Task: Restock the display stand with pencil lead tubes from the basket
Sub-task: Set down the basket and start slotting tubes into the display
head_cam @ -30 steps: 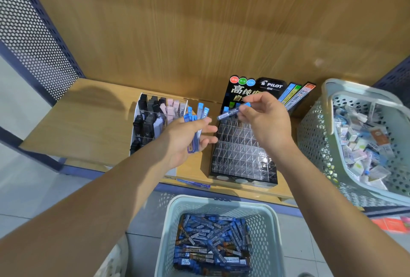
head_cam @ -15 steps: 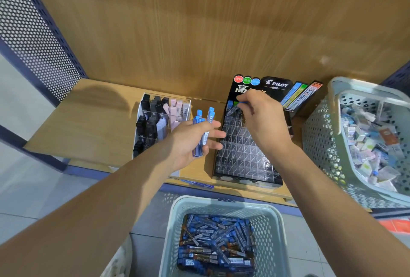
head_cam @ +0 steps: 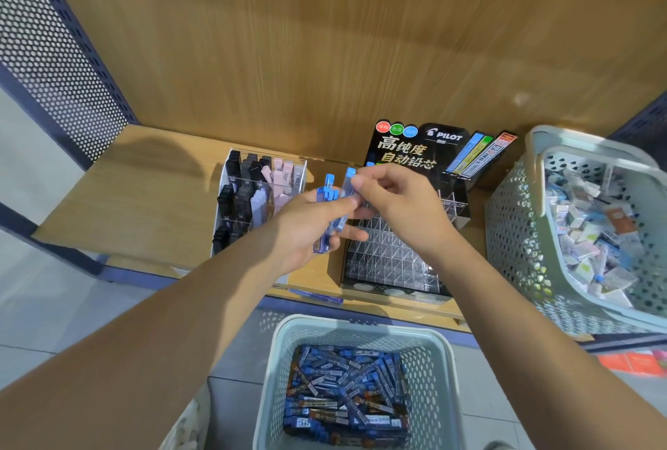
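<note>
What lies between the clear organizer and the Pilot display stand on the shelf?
Head view: the left hand, gripping several blue lead tubes, hangs over that gap; under it the shelf is bare wood.

Far rows of the display stand (head_cam: 393,254) behind the right hand (head_cam: 397,200), lead tubes (head_cam: 327,193) half buried in the left hand (head_cam: 306,226), right basket (head_cam: 519,233) cut off, tube print probably too small to read.

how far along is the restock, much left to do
Barely started. Done: only a blue cap or two shows in the back row of the display stand; its clear cells look otherwise empty. In hand: the left hand grips a bunch of tubes, and the right hand pinches a single tube from it. Left: the basket on the floor is heaped with tubes.
</note>
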